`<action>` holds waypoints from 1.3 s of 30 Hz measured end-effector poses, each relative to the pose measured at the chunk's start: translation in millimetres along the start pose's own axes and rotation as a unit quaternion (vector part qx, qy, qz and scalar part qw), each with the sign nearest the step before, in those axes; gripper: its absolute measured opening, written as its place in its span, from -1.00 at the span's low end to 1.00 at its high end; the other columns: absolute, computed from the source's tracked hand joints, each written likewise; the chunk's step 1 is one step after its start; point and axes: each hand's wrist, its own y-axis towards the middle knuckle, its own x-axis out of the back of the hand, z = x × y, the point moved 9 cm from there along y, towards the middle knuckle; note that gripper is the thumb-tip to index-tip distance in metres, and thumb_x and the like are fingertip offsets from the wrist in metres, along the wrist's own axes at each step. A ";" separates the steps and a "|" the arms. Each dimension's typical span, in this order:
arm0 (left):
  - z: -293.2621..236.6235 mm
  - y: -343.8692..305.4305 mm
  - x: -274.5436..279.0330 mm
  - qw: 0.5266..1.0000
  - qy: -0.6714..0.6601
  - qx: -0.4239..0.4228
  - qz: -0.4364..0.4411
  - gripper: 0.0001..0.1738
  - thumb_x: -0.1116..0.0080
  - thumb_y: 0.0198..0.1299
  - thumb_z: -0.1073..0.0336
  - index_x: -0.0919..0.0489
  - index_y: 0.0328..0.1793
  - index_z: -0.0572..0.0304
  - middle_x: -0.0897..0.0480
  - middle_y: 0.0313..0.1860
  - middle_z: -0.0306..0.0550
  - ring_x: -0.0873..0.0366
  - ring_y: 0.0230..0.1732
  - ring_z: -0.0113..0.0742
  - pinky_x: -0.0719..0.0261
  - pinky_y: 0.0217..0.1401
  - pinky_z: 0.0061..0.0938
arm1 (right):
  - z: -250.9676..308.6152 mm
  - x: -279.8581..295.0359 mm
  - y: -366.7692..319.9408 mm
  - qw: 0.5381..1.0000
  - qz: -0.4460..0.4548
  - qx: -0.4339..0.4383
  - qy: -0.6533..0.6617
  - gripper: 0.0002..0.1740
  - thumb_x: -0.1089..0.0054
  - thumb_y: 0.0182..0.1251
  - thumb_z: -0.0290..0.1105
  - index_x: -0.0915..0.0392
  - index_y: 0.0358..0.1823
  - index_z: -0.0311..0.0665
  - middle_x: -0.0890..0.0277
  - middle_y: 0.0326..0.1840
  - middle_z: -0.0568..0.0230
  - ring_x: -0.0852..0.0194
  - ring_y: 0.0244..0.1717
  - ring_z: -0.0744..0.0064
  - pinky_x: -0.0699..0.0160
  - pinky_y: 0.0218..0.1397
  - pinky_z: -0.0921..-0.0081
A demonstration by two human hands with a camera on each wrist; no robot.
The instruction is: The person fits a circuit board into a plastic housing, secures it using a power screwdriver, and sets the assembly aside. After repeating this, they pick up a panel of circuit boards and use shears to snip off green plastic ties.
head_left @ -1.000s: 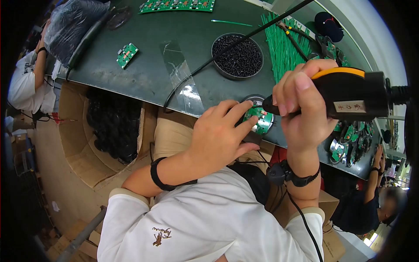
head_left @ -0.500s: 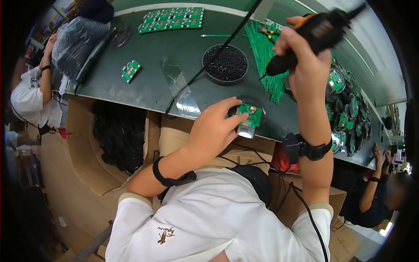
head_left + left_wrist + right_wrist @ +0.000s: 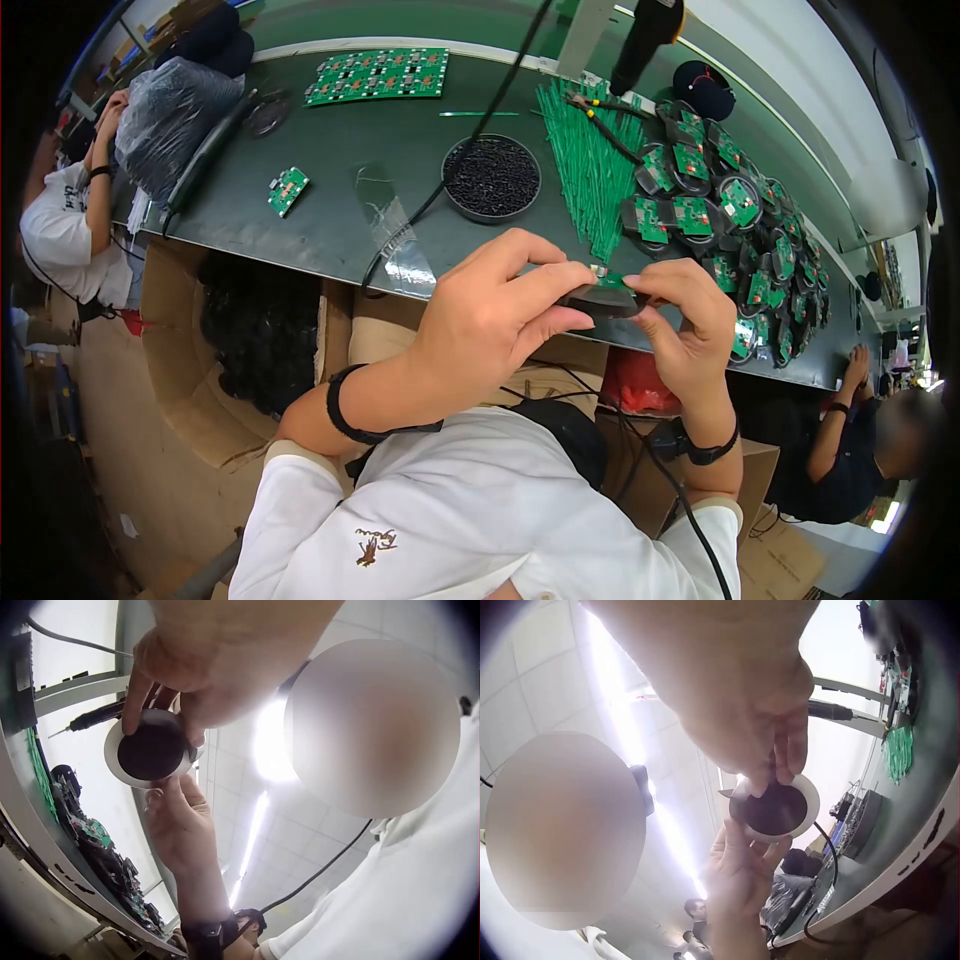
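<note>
The person's 2 hands meet over the near edge of the table, lifting 1 round dark housing [image 3: 607, 300] clear of the surface. The left hand [image 3: 488, 308] pinches its left side, fingers above and thumb beneath; the right hand [image 3: 692, 322] pinches the opposite side between a bent forefinger and the thumb. Whether the right forefinger touches the green circuit board [image 3: 612, 281] on top cannot be told.

The housing looks light, stiff and probably smooth plastic, so a dry fingertip hold on opposite sides of its rim should be secure. The wrist views show a flat dark underside inside a paler ring, which offers the thumbs firm support. The board is likely the fragile part: its raised components are best left unpressed, and any grip on it belongs at the bare edges.

Beyond the hands stand a bowl [image 3: 492, 219] of small black parts, a sheaf of green strips [image 3: 582, 160] and, to the right, a heap of similar board-fitted housings [image 3: 742, 205]. A power screwdriver [image 3: 648, 42] hangs above.
</note>
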 end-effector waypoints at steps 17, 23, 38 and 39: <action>-49.1 -48.4 -175.4 0.890 -0.236 -0.005 0.391 -0.42 -0.45 0.17 0.44 -0.57 0.35 0.15 -0.64 0.21 0.04 -0.72 -0.14 -0.11 -0.70 -0.04 -0.32 | -93.7 161.6 -71.1 0.915 -0.373 -0.152 0.020 -0.89 -0.37 0.36 -0.59 -0.63 -0.14 -0.36 -0.74 -0.32 0.24 -0.75 -0.32 0.54 -0.68 -0.23 0.62; -92.8 -115.4 -252.8 0.786 -0.244 -0.195 0.534 -0.59 -0.29 0.32 0.34 -0.57 0.29 0.07 -0.71 0.06 0.07 -0.75 -0.16 0.04 -0.69 -0.10 -0.18 | -138.1 271.1 -140.3 0.855 -0.486 -0.160 -0.088 -0.85 -0.43 0.36 -0.53 -0.63 -0.15 -0.41 -0.72 -0.34 0.29 -0.77 -0.33 0.50 -0.69 -0.25 0.60; -53.3 -92.4 -168.5 0.789 -0.042 -0.108 0.603 -0.11 -0.30 0.31 0.26 -0.15 0.72 0.03 -0.55 0.32 0.04 -0.68 0.10 0.09 -0.74 0.00 -0.12 | -277.6 425.8 -354.4 0.571 -0.214 -0.488 -0.625 -0.77 -0.15 0.41 -0.26 -0.63 -0.11 -0.25 -0.68 -0.03 -0.12 -0.64 0.03 -0.28 -0.59 0.01 -0.16; -46.3 -88.5 -153.8 0.813 -0.007 -0.103 0.573 -0.14 -0.29 0.32 0.26 -0.18 0.71 0.03 -0.56 0.32 0.02 -0.69 0.08 0.07 -0.75 0.00 -0.14 | -272.1 413.7 -350.5 0.576 -0.200 -0.504 -0.611 -0.68 -0.30 0.39 -0.15 -0.63 -0.11 -0.29 -0.69 -0.08 -0.13 -0.68 0.00 -0.23 -0.64 0.00 -0.09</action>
